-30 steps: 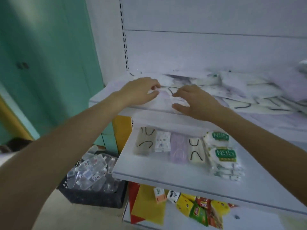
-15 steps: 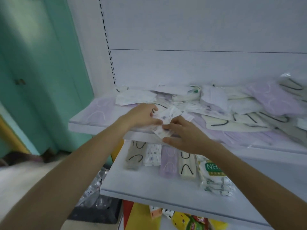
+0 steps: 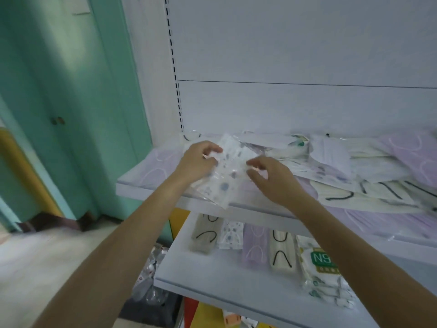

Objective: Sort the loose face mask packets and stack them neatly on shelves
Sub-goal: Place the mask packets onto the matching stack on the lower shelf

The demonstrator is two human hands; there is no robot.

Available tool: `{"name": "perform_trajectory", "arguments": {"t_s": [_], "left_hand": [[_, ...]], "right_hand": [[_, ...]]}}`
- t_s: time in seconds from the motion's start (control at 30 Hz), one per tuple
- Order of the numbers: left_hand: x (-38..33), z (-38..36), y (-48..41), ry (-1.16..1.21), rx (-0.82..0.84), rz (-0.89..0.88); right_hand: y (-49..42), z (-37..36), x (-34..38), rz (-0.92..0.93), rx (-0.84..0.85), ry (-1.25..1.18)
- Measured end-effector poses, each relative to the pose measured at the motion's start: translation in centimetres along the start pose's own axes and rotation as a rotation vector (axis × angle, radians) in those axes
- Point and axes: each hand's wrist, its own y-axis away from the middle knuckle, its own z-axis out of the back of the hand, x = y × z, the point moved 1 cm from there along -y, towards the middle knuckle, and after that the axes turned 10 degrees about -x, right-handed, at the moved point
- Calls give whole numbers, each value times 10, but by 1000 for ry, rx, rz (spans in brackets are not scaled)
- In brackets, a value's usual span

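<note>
Pinching patterned mask pkt point(image 3: 227, 178) btwn L hand point(image 3: 196, 162), R hand point(image 3: 274, 181).

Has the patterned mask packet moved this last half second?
Yes. The patterned mask packet has tipped up and back; its top reaches farther from the front edge of the upper shelf.

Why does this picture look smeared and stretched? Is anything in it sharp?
Head view: the teal door and floor at left are smeared by blur; the left hand, right hand and the patterned packet they hold are soft; the slotted upright leans, likely wide-angle distortion; light is flat, without hard shadows.
</note>
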Motion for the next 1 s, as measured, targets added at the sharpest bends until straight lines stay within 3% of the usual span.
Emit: {"name": "perform_trajectory", "arguments": {"t_s": [0.1,0.17,0.33,0.43,0.73,0.83,0.93,1.0], "left_hand": [[17,32,-11,67,-279,54],[33,51,-18,92,-371,98],[74,75,-28,93,-416,240],[86,77,-35,164,-474,286],[71,32,-54,276,-627,212],[77,21,-52,283,-585,173],[78,20,-51,394,-526,133],[76,18,-50,481,-420,144]], "right_hand": [[-39,-23,11,-73,-10,28],[-67,-46,17,-125,66,68],[-108,-96,18,-195,294,235],[-115,-100,9,-183,201,314],[-118,-70,-4,-380,-483,-357],[-119,-67,-5,-501,-480,-692],[-117,-70,0,-504,-326,-1005],[-117,-74,4,-468,-197,-1076]]}}
